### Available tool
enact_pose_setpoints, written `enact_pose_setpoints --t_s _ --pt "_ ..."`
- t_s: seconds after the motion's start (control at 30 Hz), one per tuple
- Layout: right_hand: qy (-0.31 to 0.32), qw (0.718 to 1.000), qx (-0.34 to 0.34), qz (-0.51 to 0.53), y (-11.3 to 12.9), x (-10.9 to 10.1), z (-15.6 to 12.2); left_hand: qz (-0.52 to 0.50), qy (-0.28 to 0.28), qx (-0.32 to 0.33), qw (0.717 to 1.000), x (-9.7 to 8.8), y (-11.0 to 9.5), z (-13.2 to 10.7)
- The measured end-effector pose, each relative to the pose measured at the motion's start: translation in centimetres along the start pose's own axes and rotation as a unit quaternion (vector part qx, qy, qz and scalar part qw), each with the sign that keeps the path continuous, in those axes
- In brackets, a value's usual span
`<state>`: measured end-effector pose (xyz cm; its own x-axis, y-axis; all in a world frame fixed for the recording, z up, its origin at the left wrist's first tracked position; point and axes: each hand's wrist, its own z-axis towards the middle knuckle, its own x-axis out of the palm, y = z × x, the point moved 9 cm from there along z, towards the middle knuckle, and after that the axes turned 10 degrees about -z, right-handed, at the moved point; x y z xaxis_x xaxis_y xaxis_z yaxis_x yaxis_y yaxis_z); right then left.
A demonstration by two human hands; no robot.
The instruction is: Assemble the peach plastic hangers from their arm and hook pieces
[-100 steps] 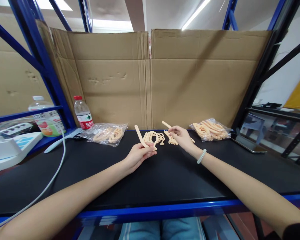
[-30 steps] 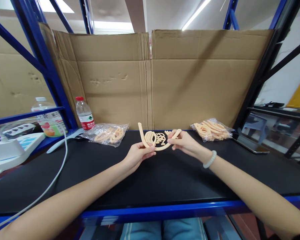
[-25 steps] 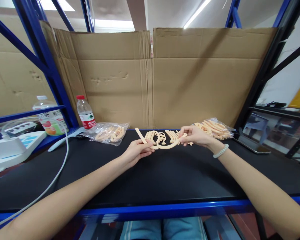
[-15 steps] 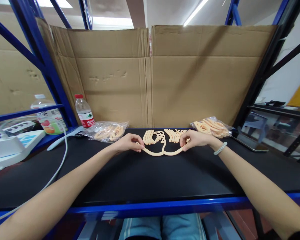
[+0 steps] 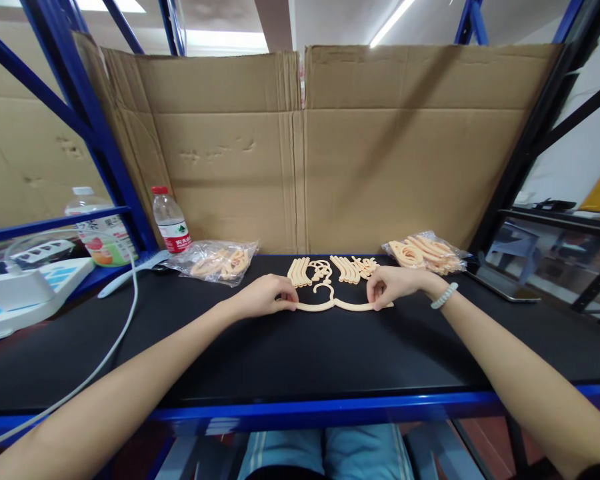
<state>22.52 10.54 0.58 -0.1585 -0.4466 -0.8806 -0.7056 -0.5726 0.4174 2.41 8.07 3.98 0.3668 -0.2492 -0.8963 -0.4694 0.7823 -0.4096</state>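
Note:
A cream plastic clothes hanger (image 5: pixel 314 307) lies low over the black tabletop, its hook pointing away from me and curling left. My left hand (image 5: pixel 275 295) pinches the hanger's left arm near its end. The right arm of the hanger is pinched by my right hand (image 5: pixel 386 288), and its tip sticks out past the fingers. Just behind the hanger are two groups of loose cream pieces: straight-curved hanger arms (image 5: pixel 299 273) with hooks (image 5: pixel 321 272) at left, and more arms (image 5: pixel 345 269) with hooks (image 5: pixel 367 267) at right, partly behind my right hand.
A clear bag of cream parts (image 5: pixel 220 262) lies back left, another bag (image 5: pixel 427 252) back right. A red-capped water bottle (image 5: pixel 173 223), a white power strip (image 5: pixel 17 293) and its cable (image 5: pixel 125 320) are at left. A dark flat device (image 5: pixel 505 288) lies right. Cardboard (image 5: pixel 220 160) walls the back.
Both hands have lowered the hanger toward the tabletop and shifted it slightly right. The hook now lies flatter and shows its curl. Both hands keep hold of the hanger.

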Motion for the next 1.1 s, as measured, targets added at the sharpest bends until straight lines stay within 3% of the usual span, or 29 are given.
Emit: enact_pose_setpoints --t_s 0.27,0.5,1.1 --pt "-0.059 0.998 0.017 -0.03 0.3 -1.0 0.2 0.053 -0.068 -0.009 0.996 -0.3 1.1 0.2" --pt "-0.052 0.998 0.007 -0.027 0.4 -0.7 0.2 0.031 0.016 -0.001 0.999 -0.4 0.7 -0.2" --pt "-0.092 0.995 0.013 -0.036 0.4 -1.3 0.3 -0.002 0.028 -0.045 0.999 -1.4 2.1 -0.6"
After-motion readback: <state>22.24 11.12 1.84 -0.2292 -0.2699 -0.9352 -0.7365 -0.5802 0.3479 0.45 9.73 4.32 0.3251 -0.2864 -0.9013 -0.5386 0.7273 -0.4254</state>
